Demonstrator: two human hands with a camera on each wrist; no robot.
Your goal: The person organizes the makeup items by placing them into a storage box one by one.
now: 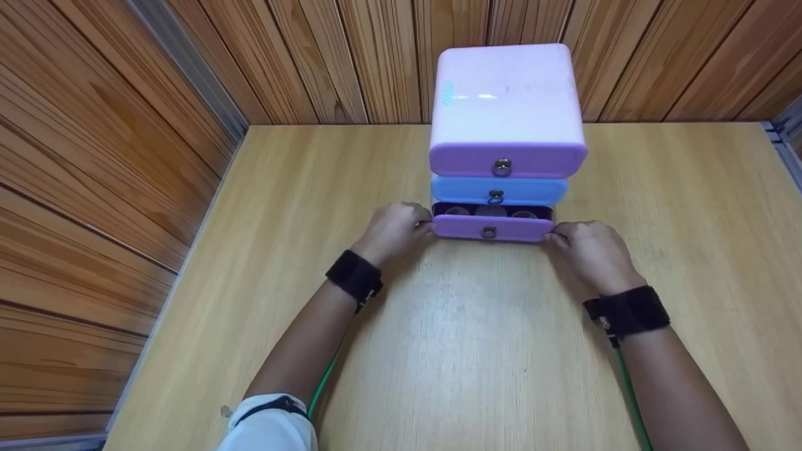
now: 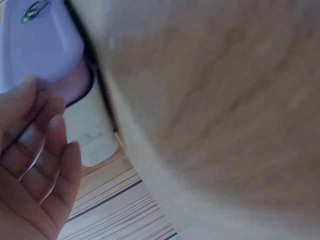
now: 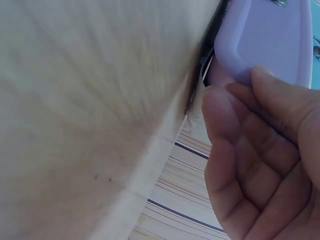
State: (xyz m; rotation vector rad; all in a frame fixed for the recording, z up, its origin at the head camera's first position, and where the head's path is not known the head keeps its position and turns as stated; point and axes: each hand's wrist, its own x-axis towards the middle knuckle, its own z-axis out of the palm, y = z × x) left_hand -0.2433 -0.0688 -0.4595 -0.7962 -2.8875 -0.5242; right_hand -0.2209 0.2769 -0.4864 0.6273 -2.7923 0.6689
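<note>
A small drawer cabinet [image 1: 507, 94] with a glossy pale pink top stands at the back of the table. Its lowest drawer [image 1: 457, 227], with a purple front, is pulled partly out, and several dark round things [image 1: 490, 211] show inside. My left hand [image 1: 395, 232] pinches the left end of that drawer front between thumb and fingers. At the opposite end, my right hand [image 1: 595, 252] pinches the same drawer front, thumb on its face and fingers behind. The right wrist view shows the thumb [image 3: 280, 95] against the purple edge.
Above the pulled-out drawer are a blue drawer [image 1: 463, 189] and a purple top drawer [image 1: 457, 160], each with a metal ring pull. A wood-panelled wall [image 1: 351, 56] rises behind the table [image 1: 463, 351], with another at the left. Green cables [image 1: 322, 382] run along both forearms.
</note>
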